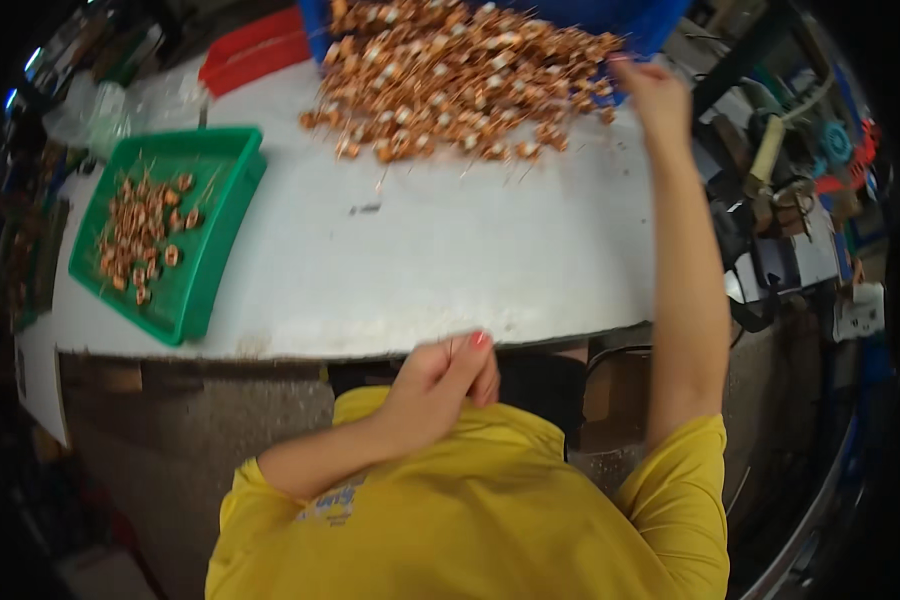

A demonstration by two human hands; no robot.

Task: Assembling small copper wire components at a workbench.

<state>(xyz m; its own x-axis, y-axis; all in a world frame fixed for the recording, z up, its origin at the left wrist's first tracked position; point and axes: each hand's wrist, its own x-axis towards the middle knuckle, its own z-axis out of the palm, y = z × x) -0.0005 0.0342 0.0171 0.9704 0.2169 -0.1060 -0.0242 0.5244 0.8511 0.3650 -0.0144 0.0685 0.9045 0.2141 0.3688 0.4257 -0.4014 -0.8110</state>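
A heap of small copper-coloured wire coils [450, 85] spills from a blue plastic bin [660, 20] onto the white bench [420, 260], just left of the right grip [658, 98], the nearer hand (its fingertips blur; I cannot tell their spread or hold). The left grip [438, 388] curls closed by the front edge, contents hidden.

In front of me stretches a flat, white-topped bench [450, 260], its near edge worn and stained. To my left a rectangular, slope-sided green plastic tray [228, 240] rests on it. Farther off, a loose heap of small copper-coloured wire coils [460, 85] spreads over the top before a blue plastic bin [653, 22]. Near the middle I see a small dark mark [365, 209].
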